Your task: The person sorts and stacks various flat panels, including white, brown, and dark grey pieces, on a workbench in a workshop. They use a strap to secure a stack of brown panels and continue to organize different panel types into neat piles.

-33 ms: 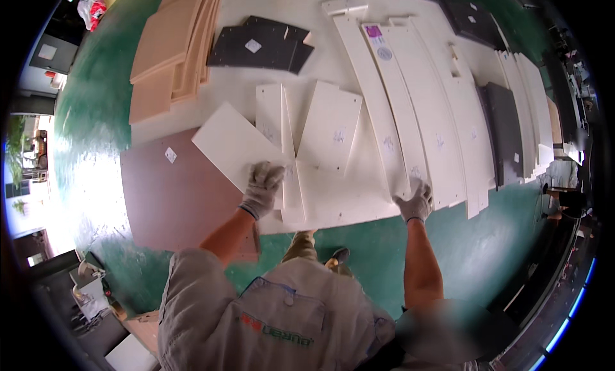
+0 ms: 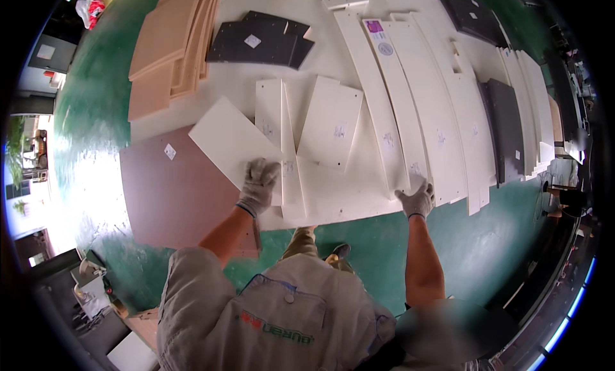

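Note:
My left hand [image 2: 259,186], in a pale work glove, is closed at the near corner of a white rectangular board [image 2: 234,140]. That board lies askew, partly over a large brown panel [image 2: 176,188]. To the right, my gloved right hand [image 2: 418,200] grips the near end of a long narrow white panel [image 2: 400,102], thumb and fingers apart across its width. Between the hands lie a narrow upright-lying white strip [image 2: 293,179] and a shorter white board [image 2: 336,124] with small holes. The undersides of both hands are hidden.
Tan boards [image 2: 163,35] are stacked at the far left. Dark grey panels [image 2: 259,44] lie at the back, and another dark panel [image 2: 503,131] leans among white strips [image 2: 528,108] on the right. The white worktable [image 2: 339,208] ends just before my body, above a green floor [image 2: 359,256].
The view has shifted very slightly. Both hands stay at the same boards, and the right hand's fingers sit a little farther right on the panel end.

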A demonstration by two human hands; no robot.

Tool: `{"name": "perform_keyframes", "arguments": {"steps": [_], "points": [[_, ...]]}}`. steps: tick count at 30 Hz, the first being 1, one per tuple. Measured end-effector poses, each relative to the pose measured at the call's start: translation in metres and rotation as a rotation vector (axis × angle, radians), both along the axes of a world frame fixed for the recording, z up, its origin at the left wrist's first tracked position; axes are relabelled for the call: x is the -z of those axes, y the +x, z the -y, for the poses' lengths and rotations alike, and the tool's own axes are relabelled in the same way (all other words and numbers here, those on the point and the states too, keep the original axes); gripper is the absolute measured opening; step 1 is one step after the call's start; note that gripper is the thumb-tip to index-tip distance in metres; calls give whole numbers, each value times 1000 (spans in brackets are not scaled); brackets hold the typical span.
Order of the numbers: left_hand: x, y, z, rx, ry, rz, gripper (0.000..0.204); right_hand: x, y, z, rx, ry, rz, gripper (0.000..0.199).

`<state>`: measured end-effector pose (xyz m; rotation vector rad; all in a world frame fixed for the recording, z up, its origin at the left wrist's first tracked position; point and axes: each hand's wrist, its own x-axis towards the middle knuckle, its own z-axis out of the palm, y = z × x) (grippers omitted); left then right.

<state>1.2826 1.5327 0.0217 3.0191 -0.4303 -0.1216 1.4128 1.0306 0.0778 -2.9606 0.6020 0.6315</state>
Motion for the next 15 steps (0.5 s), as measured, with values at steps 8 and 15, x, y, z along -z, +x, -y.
{"name": "perform_keyframes", "arguments": {"steps": [8, 15], "points": [[-29, 17, 31, -220, -167, 100, 63, 6, -63, -105, -307, 513, -11, 87], [-13, 1, 64, -3, -76, -169, 88, 81, 31, 18, -110, 6, 235, 118]]}}
